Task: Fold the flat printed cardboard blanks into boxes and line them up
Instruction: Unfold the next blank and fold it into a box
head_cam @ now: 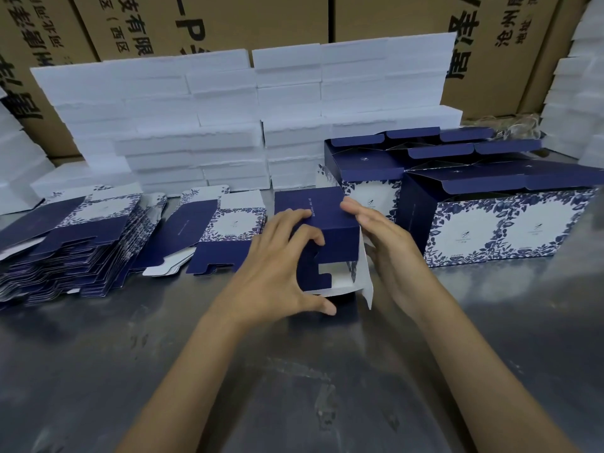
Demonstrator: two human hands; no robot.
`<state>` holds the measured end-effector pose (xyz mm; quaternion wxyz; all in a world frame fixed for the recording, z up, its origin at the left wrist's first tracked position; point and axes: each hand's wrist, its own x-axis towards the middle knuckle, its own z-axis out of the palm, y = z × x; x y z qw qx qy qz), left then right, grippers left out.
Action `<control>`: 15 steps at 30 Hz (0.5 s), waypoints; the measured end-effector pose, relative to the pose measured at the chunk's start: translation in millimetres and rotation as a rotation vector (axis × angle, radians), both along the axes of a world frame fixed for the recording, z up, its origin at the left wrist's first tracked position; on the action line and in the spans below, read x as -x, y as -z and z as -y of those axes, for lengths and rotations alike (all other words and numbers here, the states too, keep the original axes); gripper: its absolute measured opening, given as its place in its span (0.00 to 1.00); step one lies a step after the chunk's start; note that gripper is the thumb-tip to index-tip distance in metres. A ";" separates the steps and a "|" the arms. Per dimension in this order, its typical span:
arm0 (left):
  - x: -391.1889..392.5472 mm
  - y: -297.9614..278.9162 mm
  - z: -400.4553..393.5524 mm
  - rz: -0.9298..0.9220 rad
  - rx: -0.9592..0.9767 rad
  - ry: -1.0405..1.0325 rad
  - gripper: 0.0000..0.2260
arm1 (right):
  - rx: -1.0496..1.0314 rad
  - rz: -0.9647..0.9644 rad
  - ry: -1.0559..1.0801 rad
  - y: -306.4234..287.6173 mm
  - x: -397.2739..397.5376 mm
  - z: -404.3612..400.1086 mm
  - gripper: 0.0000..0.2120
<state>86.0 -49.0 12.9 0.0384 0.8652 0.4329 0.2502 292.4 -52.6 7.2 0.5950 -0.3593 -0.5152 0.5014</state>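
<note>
Left hand (277,259) fingers grip the half-folded box (322,230), right hand (382,237) braces its side open-fingered, squaring it near finished boxes (490,223) on the tabletop (294,371).

— Where are our hands?
— Both bare forearms reach forward. Our left hand (277,266) curls, thumb low and fingertips on top, gripping.
— And the other?
— Our right hand (384,243) lies flat, fingers straight, pressing sideways.

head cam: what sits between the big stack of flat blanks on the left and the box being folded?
A smaller pile of flat blanks lies between the left stack and the half-folded box, on the metal table. Head view shows it.
</note>
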 end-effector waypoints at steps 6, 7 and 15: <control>-9.2 12.2 -4.1 0.036 -0.249 -0.064 0.27 | 0.035 -0.097 -0.067 0.4 -4.6 -1.3 0.19; -8.6 13.0 -5.0 0.049 -0.259 -0.072 0.25 | 0.041 -0.111 -0.054 1.0 -5.0 -2.9 0.19; -6.0 20.8 -10.2 0.174 -0.302 -0.090 0.20 | 0.146 0.143 -0.190 23.4 -1.4 -5.9 0.34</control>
